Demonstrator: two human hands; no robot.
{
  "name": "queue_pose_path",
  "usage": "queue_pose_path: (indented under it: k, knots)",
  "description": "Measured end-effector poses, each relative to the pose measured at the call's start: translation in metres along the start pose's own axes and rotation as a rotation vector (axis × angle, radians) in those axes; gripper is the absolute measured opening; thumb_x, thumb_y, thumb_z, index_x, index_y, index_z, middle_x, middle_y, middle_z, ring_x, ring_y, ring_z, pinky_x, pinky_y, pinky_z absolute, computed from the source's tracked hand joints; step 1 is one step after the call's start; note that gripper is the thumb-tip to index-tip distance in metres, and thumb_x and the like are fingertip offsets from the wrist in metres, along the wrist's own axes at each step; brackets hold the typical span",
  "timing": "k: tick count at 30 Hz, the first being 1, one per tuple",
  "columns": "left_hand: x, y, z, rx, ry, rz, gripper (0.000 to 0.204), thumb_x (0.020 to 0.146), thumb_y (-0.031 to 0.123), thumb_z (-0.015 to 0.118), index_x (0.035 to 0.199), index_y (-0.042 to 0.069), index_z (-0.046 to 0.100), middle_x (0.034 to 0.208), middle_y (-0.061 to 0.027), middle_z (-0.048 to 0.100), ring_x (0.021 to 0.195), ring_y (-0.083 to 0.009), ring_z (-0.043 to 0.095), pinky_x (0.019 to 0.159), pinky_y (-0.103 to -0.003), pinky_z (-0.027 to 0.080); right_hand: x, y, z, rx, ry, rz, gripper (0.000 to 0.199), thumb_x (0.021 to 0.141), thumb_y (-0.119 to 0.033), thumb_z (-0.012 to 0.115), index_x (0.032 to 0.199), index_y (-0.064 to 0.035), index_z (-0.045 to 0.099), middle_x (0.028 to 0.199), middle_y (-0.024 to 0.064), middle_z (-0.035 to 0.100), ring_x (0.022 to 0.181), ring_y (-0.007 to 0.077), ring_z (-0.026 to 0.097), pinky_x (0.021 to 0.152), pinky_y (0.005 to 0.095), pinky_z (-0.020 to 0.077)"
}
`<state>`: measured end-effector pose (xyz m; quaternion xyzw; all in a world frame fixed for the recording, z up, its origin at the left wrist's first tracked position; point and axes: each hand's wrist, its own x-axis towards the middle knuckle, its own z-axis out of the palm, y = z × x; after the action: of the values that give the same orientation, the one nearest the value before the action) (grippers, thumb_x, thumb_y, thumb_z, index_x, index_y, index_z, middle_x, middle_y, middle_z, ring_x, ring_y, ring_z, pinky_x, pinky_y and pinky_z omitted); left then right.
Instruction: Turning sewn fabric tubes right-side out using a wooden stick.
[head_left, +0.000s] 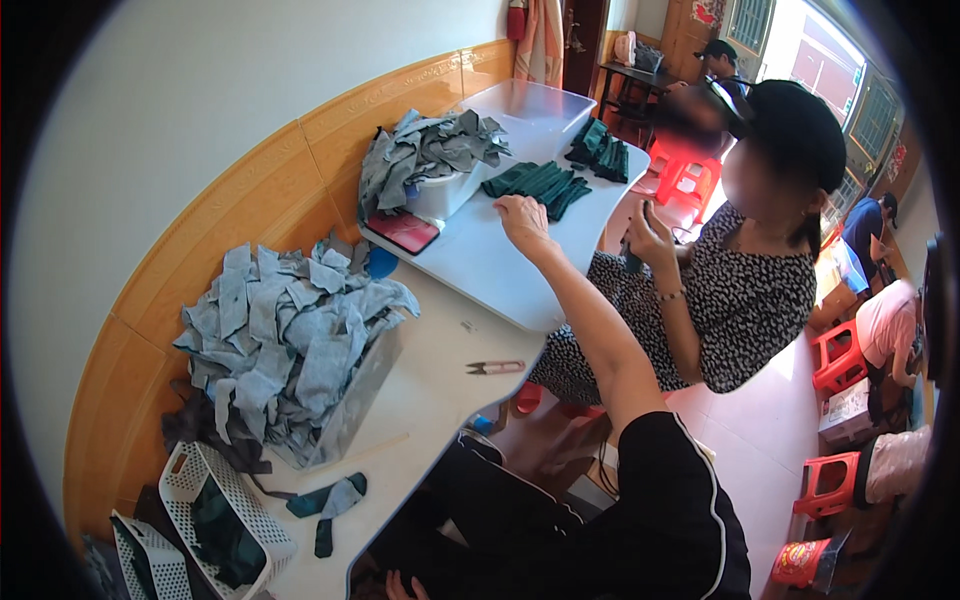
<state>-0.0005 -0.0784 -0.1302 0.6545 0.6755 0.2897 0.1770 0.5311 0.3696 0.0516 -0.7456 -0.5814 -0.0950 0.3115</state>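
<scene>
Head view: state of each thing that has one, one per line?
right hand: open, flat on the white table, beside the dark green pieces
left hand: at the bottom edge, mostly cut off, grip unclear
thread snips: lying loose, untouched
near bin: heaped over with grey pieces
far bin: heaped over with grey pieces
white basket: tilted, dark cloth inside

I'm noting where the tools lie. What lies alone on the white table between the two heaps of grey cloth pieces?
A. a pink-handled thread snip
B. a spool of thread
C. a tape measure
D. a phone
A: a small pink-handled thread snip lies by itself on the white table near its front edge.
</scene>
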Motion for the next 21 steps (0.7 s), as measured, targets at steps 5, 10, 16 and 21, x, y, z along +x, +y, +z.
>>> queue_pose_path:
  k: [5, 10, 16, 21]
  knots:
    - [0.014, -0.002, 0.001, 0.016, -0.028, -0.005, 0.035, 0.090, 0.012, 0.058, 0.121, -0.003, 0.054, 0.124, -0.0271, 0.051, 0.113, -0.0423, 0.050, 0.095, -0.045, 0.043, 0.073, 0.027, 0.047, -0.415, -0.019, -0.081, 0.028, 0.086, -0.018, 0.052, 0.106, -0.0247, 0.071, 0.107, 0.0016, 0.062, 0.107, 0.0229, 0.052, 0.089, 0.0404, 0.0396]
    - [0.028, -0.002, 0.006, 0.008, -0.035, -0.094, 0.035, 0.089, 0.017, 0.060, 0.119, -0.002, 0.056, 0.124, -0.0261, 0.052, 0.112, -0.0419, 0.050, 0.096, -0.045, 0.043, 0.103, 0.051, 0.072, -0.502, -0.156, -0.204, 0.026, 0.084, -0.016, 0.055, 0.103, -0.0238, 0.071, 0.111, 0.0059, 0.059, 0.110, 0.0224, 0.052, 0.087, 0.0387, 0.0416]
    - [0.031, -0.006, 0.010, 0.032, -0.024, -0.099, 0.035, 0.089, 0.017, 0.061, 0.119, 0.000, 0.057, 0.123, -0.0239, 0.053, 0.111, -0.0399, 0.052, 0.095, -0.044, 0.043, 0.104, 0.067, 0.076, -0.611, -0.135, -0.349, 0.014, 0.082, -0.013, 0.055, 0.087, -0.0121, 0.068, 0.104, 0.0039, 0.060, 0.102, 0.0209, 0.056, 0.082, 0.0354, 0.0438]
    - [0.025, -0.005, 0.008, -0.019, 0.019, -0.075, 0.030, 0.090, 0.015, 0.059, 0.117, 0.001, 0.059, 0.124, -0.0233, 0.053, 0.111, -0.0400, 0.052, 0.095, -0.043, 0.043, 0.071, 0.024, 0.019, -0.028, 0.367, -0.373, 0.010, 0.077, -0.009, 0.065, 0.088, -0.0078, 0.064, 0.096, 0.0038, 0.062, 0.098, 0.0227, 0.056, 0.085, 0.0356, 0.0446]
